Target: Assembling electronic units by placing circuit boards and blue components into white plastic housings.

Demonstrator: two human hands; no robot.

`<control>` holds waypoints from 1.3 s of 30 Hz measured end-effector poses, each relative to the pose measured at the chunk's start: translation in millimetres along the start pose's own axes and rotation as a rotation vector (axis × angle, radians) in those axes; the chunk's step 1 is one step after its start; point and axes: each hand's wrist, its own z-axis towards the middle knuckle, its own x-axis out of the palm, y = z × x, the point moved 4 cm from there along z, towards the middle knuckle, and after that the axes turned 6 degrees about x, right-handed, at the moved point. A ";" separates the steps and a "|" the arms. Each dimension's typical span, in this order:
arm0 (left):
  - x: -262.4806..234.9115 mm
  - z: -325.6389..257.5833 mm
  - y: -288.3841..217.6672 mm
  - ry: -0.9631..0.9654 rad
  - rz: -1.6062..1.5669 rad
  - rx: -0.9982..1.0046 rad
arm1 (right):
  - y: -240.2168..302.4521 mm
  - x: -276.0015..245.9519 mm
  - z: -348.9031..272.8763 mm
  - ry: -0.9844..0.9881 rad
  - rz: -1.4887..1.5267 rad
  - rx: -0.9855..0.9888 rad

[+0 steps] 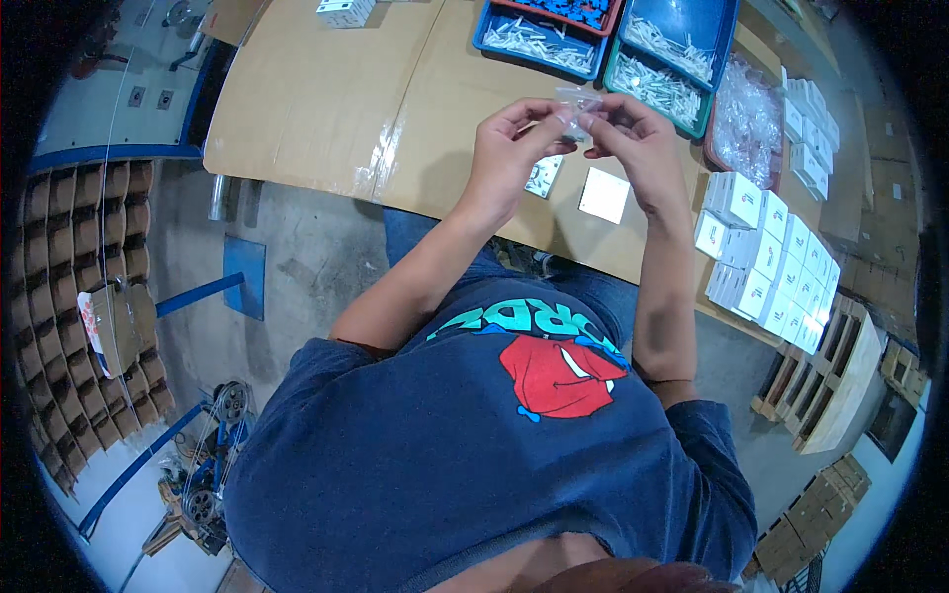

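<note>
Above the table's front part, a small clear plastic zip bag (577, 99) is pinched between both hands. My left hand (521, 138) grips its left side between thumb and fingers. On its other side my right hand (633, 133) holds the edge the same way. Small contents seem to be in the bag, too small to make out. Just below the hands lie a white square box (604, 196) and, to its left, an open one with metallic parts (543, 176), partly covered by my left hand and wrist.
Trays of white plastic pieces, a blue tray (479, 42) and a green tray (708, 117), stand beyond my hands. Right of them is a bin of clear bags (743, 119). Stacked white boxes (766, 259) line the right edge. Brown cardboard (326, 109) covers the table.
</note>
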 end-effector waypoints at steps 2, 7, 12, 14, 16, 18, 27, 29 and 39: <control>1.4 -0.1 -1.1 0.023 0.053 0.028 | 2.0 1.6 -0.8 0.008 0.003 0.009; 0.8 -1.1 -0.3 0.008 0.023 -0.036 | -0.1 -4.1 0.3 -0.060 0.009 0.000; 4.1 -1.7 -1.7 0.041 -0.020 -0.001 | -3.7 -5.3 2.4 -0.076 0.081 -0.002; 4.0 -1.7 -2.0 0.061 0.039 0.027 | -3.5 -5.5 2.2 -0.094 0.116 -0.001; 2.7 -0.8 -0.6 0.081 0.087 0.053 | -1.7 -5.1 1.2 -0.100 0.114 -0.005; 4.8 -1.4 -4.6 0.079 0.086 0.052 | -2.6 -6.7 1.3 -0.081 0.077 -0.016; 6.7 -1.8 -1.6 0.128 0.062 0.068 | -0.8 -7.7 0.6 -0.221 0.167 -0.056; 6.8 -2.0 -0.1 0.144 0.115 0.069 | -1.2 -9.5 -0.1 -0.239 0.154 -0.063; 5.0 -4.5 1.5 0.087 0.063 -0.012 | 0.1 -3.9 -5.2 -0.112 0.062 -0.103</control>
